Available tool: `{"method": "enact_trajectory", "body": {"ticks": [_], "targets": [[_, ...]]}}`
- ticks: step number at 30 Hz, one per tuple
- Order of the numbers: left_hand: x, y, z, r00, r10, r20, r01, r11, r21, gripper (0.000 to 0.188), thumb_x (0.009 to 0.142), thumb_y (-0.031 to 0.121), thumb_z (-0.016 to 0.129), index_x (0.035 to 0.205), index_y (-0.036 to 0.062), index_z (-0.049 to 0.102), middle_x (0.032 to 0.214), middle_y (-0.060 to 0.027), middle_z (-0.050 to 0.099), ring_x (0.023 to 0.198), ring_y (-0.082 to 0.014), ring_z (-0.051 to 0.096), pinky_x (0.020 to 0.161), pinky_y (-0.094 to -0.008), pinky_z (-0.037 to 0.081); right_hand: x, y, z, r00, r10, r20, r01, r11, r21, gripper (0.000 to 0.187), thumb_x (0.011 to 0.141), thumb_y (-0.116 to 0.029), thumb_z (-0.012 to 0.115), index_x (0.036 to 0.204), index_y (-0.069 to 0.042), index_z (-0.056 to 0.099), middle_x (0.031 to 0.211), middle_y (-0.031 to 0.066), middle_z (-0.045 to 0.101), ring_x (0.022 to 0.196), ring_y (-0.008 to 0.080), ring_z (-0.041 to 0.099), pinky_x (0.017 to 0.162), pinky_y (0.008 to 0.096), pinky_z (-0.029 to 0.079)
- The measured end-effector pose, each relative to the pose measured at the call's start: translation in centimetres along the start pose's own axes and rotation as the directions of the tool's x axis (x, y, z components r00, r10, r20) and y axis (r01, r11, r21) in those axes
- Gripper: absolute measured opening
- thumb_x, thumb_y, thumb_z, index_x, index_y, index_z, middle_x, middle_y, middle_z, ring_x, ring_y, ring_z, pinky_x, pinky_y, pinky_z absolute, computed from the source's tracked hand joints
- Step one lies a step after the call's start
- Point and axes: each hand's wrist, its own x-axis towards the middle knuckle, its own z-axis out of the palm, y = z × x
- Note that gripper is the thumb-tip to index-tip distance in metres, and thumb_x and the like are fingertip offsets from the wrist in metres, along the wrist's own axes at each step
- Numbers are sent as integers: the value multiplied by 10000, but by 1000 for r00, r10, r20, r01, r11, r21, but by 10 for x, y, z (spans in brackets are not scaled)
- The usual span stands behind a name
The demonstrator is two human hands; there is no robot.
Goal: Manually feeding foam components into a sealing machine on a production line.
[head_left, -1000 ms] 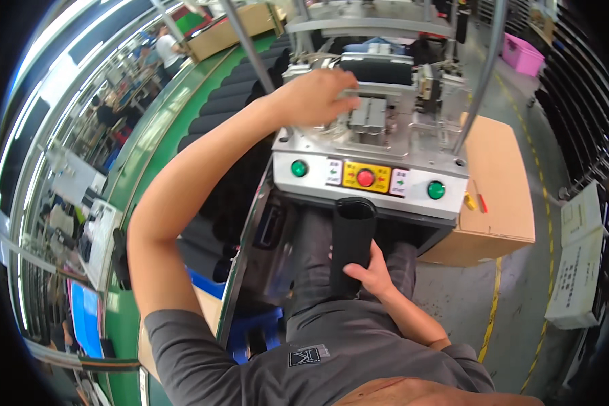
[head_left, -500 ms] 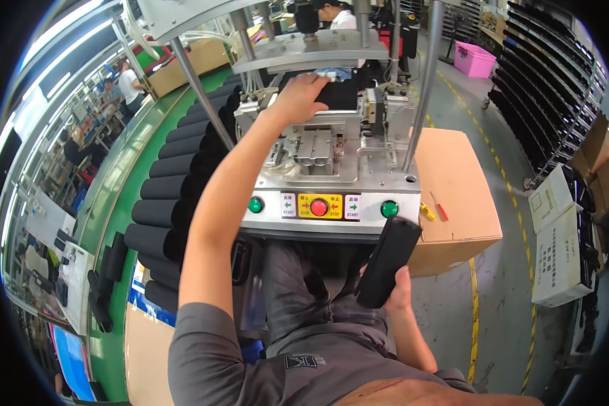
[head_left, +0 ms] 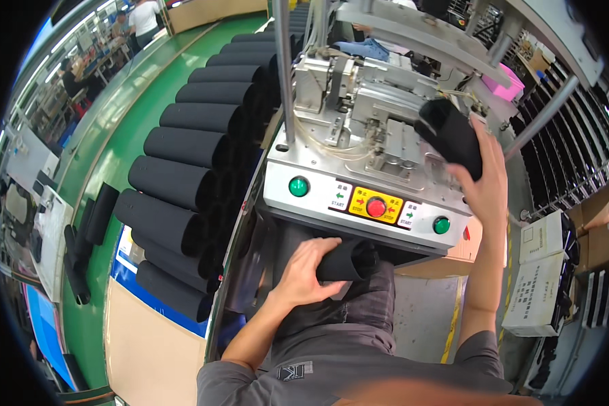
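Head view: left hand [head_left: 310,274] is wrapped round a black tube [head_left: 345,262] lying sideways over the lap, open end to the right, just below the machine's [head_left: 318,174] front edge. Right hand [head_left: 486,172] has got a second tube [head_left: 459,139], tilted over the machine's right side, can't tell if it's touching, and there's a pile of tubes [head_left: 176,181] off to the left.
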Motion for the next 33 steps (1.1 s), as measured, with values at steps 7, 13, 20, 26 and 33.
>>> {"method": "enact_trajectory", "body": {"ticks": [7,13,20,26,33], "targets": [[-34,-39,18,971,-32,236,76,981,-179,776,777,177,903,1476,21,603,1447,-127,691,1260,-332,673,1121,-425,514,122,3,60,931,-120,345,211,947,-241,791,1015,-410,727,1715,-196,426,1420,162,651,1281,385,618,1119,506,473],[-46,-53,33,969,-9,246,74,963,-258,799,799,198,906,1506,26,577,1460,-132,669,1270,-337,663,1122,-431,512,173,37,103,829,-62,556,200,961,-192,739,1067,-334,692,1728,-211,384,1481,162,624,1338,387,610,1124,512,485],[-51,-64,34,966,-21,258,88,964,-251,806,812,215,907,1518,32,564,1458,-135,658,1261,-343,659,1117,-436,516,181,47,127,726,32,686,138,972,-191,717,1075,-264,670,1727,-216,375,1544,162,602,1369,378,596,1132,497,479],[-45,-69,31,956,-62,286,133,963,-236,804,794,194,928,1507,63,579,1474,-109,669,1288,-328,670,1133,-432,515,192,72,138,739,4,673,136,979,-154,682,1092,-316,657,1714,-259,383,1459,174,626,1348,393,611,1109,522,499],[-47,-65,34,952,-54,300,125,968,-220,789,842,242,893,1526,42,554,1459,-137,656,1258,-349,657,1122,-437,516,189,50,138,713,143,687,82,955,-284,729,1078,-249,674,1740,-185,373,1651,140,556,1389,358,588,1145,475,463]]}}
